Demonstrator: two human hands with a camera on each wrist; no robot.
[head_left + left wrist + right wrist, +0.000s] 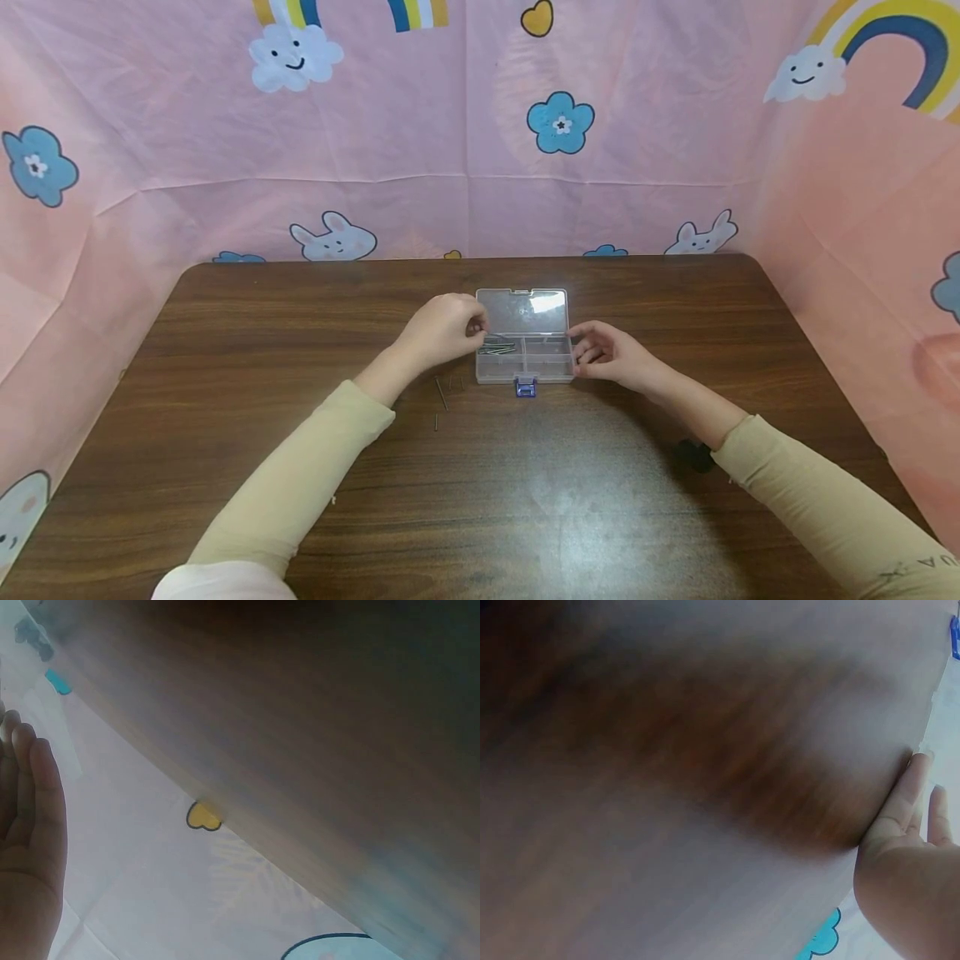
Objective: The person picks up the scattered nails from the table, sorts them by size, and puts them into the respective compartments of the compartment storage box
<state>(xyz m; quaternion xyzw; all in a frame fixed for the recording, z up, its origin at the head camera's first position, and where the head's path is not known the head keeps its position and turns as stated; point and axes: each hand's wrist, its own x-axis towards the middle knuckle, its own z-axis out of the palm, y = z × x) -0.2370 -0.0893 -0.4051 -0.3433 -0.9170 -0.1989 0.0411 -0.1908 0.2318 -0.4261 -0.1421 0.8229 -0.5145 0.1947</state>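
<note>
A clear plastic compartment box (547, 367) lies on the table with its lid (517, 311) raised at the back. Several thin, nail-like metal pieces (497, 349) rest in its back left compartment. Over that compartment my left hand (442, 331) pinches what looks like another thin metal piece (498, 336), mostly hidden by the fingertips. My right hand (611, 357) holds the box's right side between thumb and fingers. In the right wrist view, the right hand (907, 855) shows at the right edge; the left wrist view catches the left hand's fingers (46, 787).
Left of the box lie a longer nail-like piece (442, 394) and several shorter ones (437, 422). A blue latch (526, 388) sticks out from the box front. Something small and dark (695, 455) sits beside the right sleeve. Patterned pink cloth (465, 125) hangs behind the brown table (480, 500).
</note>
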